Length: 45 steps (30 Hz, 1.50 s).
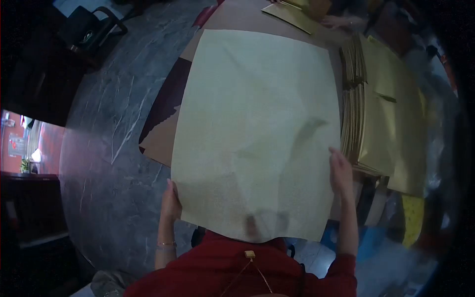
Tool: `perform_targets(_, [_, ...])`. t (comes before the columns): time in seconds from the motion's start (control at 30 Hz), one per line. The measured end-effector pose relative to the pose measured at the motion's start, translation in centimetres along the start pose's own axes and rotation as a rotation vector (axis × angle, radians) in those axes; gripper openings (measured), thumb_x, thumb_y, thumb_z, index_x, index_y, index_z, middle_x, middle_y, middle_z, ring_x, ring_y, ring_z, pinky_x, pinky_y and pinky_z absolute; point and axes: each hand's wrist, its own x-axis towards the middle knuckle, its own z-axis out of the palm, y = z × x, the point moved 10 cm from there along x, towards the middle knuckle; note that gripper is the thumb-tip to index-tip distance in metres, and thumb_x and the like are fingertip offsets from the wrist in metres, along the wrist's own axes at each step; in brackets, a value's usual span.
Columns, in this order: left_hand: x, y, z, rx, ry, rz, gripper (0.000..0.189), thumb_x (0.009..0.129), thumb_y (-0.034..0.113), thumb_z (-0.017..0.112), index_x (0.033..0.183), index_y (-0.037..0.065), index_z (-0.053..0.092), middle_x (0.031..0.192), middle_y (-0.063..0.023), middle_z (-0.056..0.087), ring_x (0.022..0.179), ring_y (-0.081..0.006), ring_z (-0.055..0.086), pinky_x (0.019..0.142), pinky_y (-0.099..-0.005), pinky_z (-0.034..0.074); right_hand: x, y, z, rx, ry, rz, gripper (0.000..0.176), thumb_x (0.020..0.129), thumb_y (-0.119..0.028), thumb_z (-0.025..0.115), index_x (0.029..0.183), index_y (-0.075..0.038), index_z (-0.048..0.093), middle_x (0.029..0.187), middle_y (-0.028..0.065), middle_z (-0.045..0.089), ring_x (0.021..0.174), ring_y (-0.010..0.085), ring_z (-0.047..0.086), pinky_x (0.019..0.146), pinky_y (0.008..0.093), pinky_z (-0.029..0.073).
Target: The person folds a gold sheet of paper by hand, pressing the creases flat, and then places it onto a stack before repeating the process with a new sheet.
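A large pale cream-yellow sheet, slightly translucent and paper-like, spreads in front of my chest, its near edge hanging over my lap. At its lower left edge, my left hand grips it, thumb at the border and the other fingers mostly hidden. My right hand is closed at the right edge with its fingertips on the border; part of its grip is hidden. Soft shadows and faint creases cross the sheet. Beneath it lies brown board with a dark patch.
To the right stands a thick stack of folded gold sheets. Across the table, another person's hand is near a gold panel. Grey marbled surface extends to the left, with a dark chair beyond. Something yellow hangs at lower right.
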Motion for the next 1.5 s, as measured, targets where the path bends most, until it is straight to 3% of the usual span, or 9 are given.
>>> perform_targets(0.2, [-2.8, 9.4, 1.7, 0.693, -0.121, 0.232, 0.052, 0.089, 0.022, 0.062, 0.134, 0.004, 0.046, 0.080, 0.0034, 0.054, 0.066, -0.0049, 0.044, 0.063, -0.0227, 0.039, -6.1, 2.4, -1.8, 0.234, 0.035, -0.002, 0.035, 0.099, -0.017, 0.040, 0.130, -0.004, 0.050, 0.134, 0.0106, 0.049, 0.125, 0.0225, 0.045, 0.103, 0.0325, 0.036])
perform_targets(0.37, [-2.8, 11.4, 2.9, 0.749, -0.226, 0.394, 0.042, 0.087, 0.015, 0.062, 0.126, 0.003, 0.056, 0.099, -0.0032, 0.063, 0.084, -0.0106, 0.056, 0.077, -0.0248, 0.046, -7.4, 3.8, 1.4, 0.295, -0.125, -0.140, 0.040, 0.090, 0.006, 0.046, 0.129, -0.004, 0.050, 0.130, 0.0098, 0.052, 0.127, 0.0220, 0.044, 0.106, 0.0337, 0.035])
perform_targets(0.53, [-3.1, 14.9, 5.8, 0.648, -0.312, 0.321, 0.030, 0.088, 0.014, 0.055, 0.112, -0.002, 0.064, 0.112, -0.0069, 0.063, 0.096, -0.0136, 0.058, 0.086, -0.0259, 0.046, -5.7, -1.3, -1.1, -0.104, 0.162, -0.543, 0.044, 0.067, 0.015, 0.057, 0.099, -0.013, 0.071, 0.085, 0.0083, 0.052, 0.075, 0.0226, 0.053, 0.067, 0.0290, 0.044])
perform_targets(0.8, [-5.3, 22.6, 7.7, 0.193, -0.481, 0.425, 0.043, 0.088, 0.021, 0.055, 0.124, -0.001, 0.052, 0.117, -0.0125, 0.060, 0.102, -0.0180, 0.060, 0.089, -0.0290, 0.048, -9.3, -8.5, -5.6, -0.118, 0.488, -0.841, 0.026, 0.077, 0.010, 0.058, 0.095, -0.008, 0.066, 0.096, 0.0081, 0.057, 0.093, 0.0248, 0.057, 0.079, 0.0322, 0.048])
perform_targets(0.87, [-7.4, 24.2, 6.6, 0.435, -0.566, 0.792, 0.043, 0.089, 0.024, 0.054, 0.124, 0.000, 0.052, 0.121, -0.0160, 0.058, 0.107, -0.0210, 0.059, 0.092, -0.0317, 0.048, -10.5, -8.2, -5.8, 0.095, 0.430, -0.894, 0.013, 0.083, 0.003, 0.058, 0.094, -0.004, 0.059, 0.107, 0.0106, 0.060, 0.105, 0.0277, 0.056, 0.089, 0.0363, 0.047])
perform_targets(0.97, [-8.6, 24.0, 3.3, 0.575, -0.446, 0.957, 0.041, 0.092, 0.031, 0.052, 0.121, 0.001, 0.053, 0.129, -0.0210, 0.051, 0.115, -0.0259, 0.054, 0.096, -0.0366, 0.046, -11.0, -5.8, -4.1, 0.389, 0.307, -0.778, 0.010, 0.088, -0.008, 0.056, 0.097, -0.004, 0.053, 0.108, 0.0151, 0.062, 0.106, 0.0288, 0.057, 0.092, 0.0386, 0.046])
perform_targets(1.03, [-10.4, 22.0, 4.6, 0.352, -0.390, 0.618, 0.041, 0.093, 0.032, 0.051, 0.120, 0.002, 0.051, 0.132, -0.0229, 0.047, 0.118, -0.0285, 0.052, 0.097, -0.0393, 0.046, -9.8, -0.8, -2.6, 0.641, 0.255, -0.528, 0.014, 0.092, -0.017, 0.052, 0.098, -0.004, 0.052, 0.100, 0.0148, 0.062, 0.095, 0.0238, 0.060, 0.086, 0.0375, 0.048])
perform_targets(1.33, [-16.9, 23.6, 8.4, 0.164, -0.547, 1.106, 0.036, 0.094, 0.027, 0.047, 0.120, 0.002, 0.049, 0.125, -0.0193, 0.052, 0.112, -0.0257, 0.055, 0.099, -0.0388, 0.044, -9.5, -0.9, -3.6, 0.813, 0.303, -0.567, 0.015, 0.093, -0.016, 0.052, 0.097, -0.002, 0.051, 0.085, 0.0066, 0.059, 0.075, 0.0139, 0.058, 0.067, 0.0263, 0.048])
perform_targets(1.5, [-16.2, 25.4, 9.7, 0.602, -0.071, 0.987, 0.028, 0.095, 0.024, 0.044, 0.108, 0.004, 0.059, 0.109, -0.0091, 0.058, 0.097, -0.0137, 0.057, 0.087, -0.0267, 0.045, -7.2, -1.2, -4.2, 0.683, 0.382, -0.435, 0.012, 0.092, -0.011, 0.051, 0.099, -0.001, 0.054, 0.086, 0.0036, 0.058, 0.073, 0.0098, 0.056, 0.065, 0.0234, 0.047])
